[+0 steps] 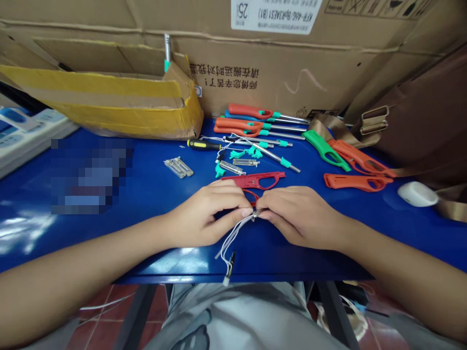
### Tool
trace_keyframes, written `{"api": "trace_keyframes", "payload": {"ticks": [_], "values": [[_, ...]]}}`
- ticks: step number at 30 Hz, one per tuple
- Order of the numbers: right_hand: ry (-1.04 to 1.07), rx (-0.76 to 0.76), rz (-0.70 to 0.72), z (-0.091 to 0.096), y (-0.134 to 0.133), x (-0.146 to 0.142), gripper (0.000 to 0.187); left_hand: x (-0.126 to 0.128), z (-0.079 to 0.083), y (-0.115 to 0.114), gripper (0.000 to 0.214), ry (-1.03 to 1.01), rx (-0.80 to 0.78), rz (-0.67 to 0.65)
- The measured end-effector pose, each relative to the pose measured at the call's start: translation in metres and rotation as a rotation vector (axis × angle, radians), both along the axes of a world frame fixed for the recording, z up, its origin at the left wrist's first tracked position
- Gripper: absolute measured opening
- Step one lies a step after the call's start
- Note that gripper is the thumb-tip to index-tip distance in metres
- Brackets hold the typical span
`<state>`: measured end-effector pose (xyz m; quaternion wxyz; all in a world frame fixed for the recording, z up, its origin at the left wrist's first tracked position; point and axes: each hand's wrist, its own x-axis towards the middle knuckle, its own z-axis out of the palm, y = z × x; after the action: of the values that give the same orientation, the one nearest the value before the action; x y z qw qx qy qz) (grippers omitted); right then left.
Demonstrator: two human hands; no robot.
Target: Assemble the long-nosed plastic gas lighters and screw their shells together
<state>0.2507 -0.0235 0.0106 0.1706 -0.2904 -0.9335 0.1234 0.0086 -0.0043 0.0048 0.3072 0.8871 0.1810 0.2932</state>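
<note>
A glossy blue table (146,182) carried everything. At its back left stood an open cardboard box (146,119) with yellow tape, and a white power strip (40,129) lay at the left, near a pixelated patch. Along the back, orange lighters (248,112) lay bunched over a blue one. In front of them were a black-and-yellow screwdriver (200,144), metal tubes (272,155), small green plastic pieces (255,152) and clear fuel tanks (231,168), with more clear tanks (178,166) farther left. A red handle (251,181) lay nearer the front. At the right were a green handle (324,146), orange handles (357,182) and a rounded white object (418,194).
</note>
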Motion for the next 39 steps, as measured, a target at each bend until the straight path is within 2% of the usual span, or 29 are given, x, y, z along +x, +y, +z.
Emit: {"api": "trace_keyframes", "payload": {"ticks": [9,14,18,22,26,29,33,39], "values": [[-0.051,0.009,0.023,0.003,0.0,0.001,0.028,-0.001,-0.002,0.0,0.011,0.017,-0.015,-0.038],[-0.05,0.076,0.015,0.006,-0.001,-0.001,0.033,0.0,-0.001,-0.002,0.013,0.049,-0.004,-0.039],[-0.035,0.099,-0.026,0.005,0.0,0.0,0.029,-0.001,0.005,-0.003,0.02,0.083,-0.01,0.017],[0.002,0.133,-0.108,0.002,0.006,0.005,0.023,-0.002,0.01,-0.002,0.017,0.147,-0.031,0.095],[0.062,0.205,-0.211,0.005,0.012,0.012,0.022,-0.002,0.007,0.0,0.013,0.146,-0.028,0.164],[0.059,0.229,-0.234,0.01,0.013,0.015,0.023,-0.004,0.005,0.002,0.006,0.143,-0.022,0.182],[0.044,0.223,-0.219,0.01,0.013,0.015,0.022,-0.01,0.004,0.006,0.007,0.179,0.113,0.248],[-0.084,0.134,-0.228,0.001,0.014,0.013,0.026,-0.019,0.006,0.01,0.015,0.324,0.339,0.312]]}}
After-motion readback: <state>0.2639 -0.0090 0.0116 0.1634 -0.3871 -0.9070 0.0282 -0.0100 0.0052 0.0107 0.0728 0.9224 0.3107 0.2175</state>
